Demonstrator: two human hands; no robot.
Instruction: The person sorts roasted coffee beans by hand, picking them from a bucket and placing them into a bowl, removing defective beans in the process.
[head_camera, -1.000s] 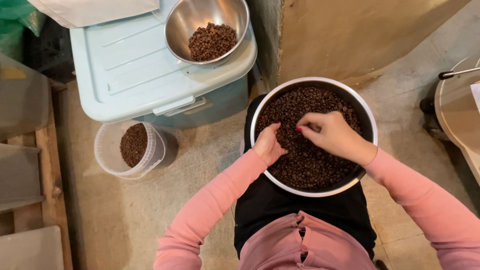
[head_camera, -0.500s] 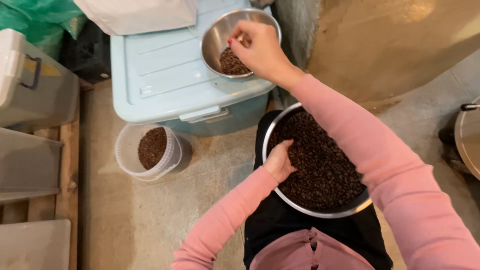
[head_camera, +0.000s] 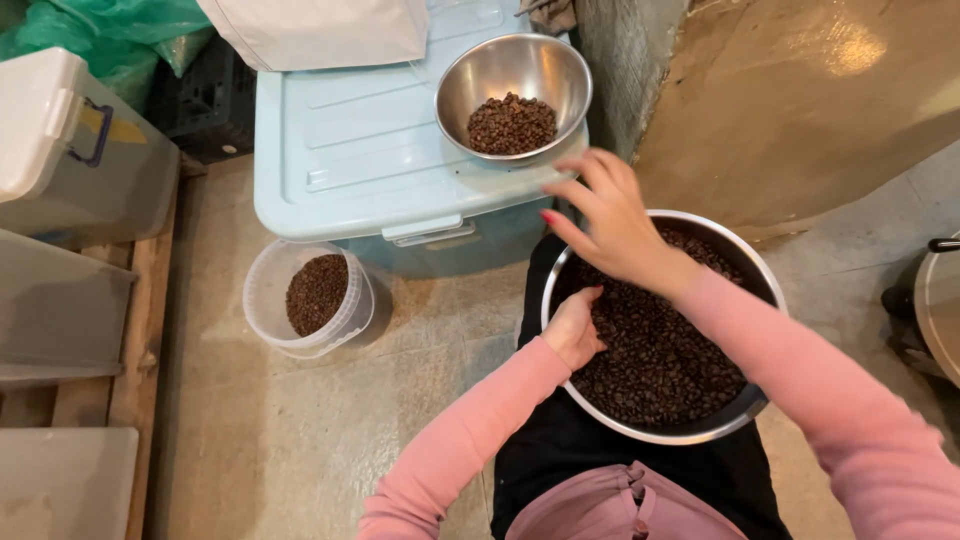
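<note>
Left hand (head_camera: 573, 330) curled, dug into beans (head_camera: 660, 350) at pan (head_camera: 650, 432) rim. Right hand (head_camera: 610, 222) spread, empty, hovered between pan and small bowl (head_camera: 490, 70).

The light was soft and a bit warm. A bright patch shone on the brown wall (head_camera: 850, 50) at the far right. The small metal bowl (head_camera: 513, 70) had pale shiny spots inside. The big pan's rim (head_camera: 640, 432) gleamed near the person. A soft shadow lay on the floor (head_camera: 300, 440) right of the plastic tub (head_camera: 270, 290). The right hand (head_camera: 610, 222) looked blurry, and so did its pink sleeve (head_camera: 860, 440). The left hand (head_camera: 575, 330) looked sharp. The boxes (head_camera: 60, 150) at the left edge leaned and looked stretched.
</note>
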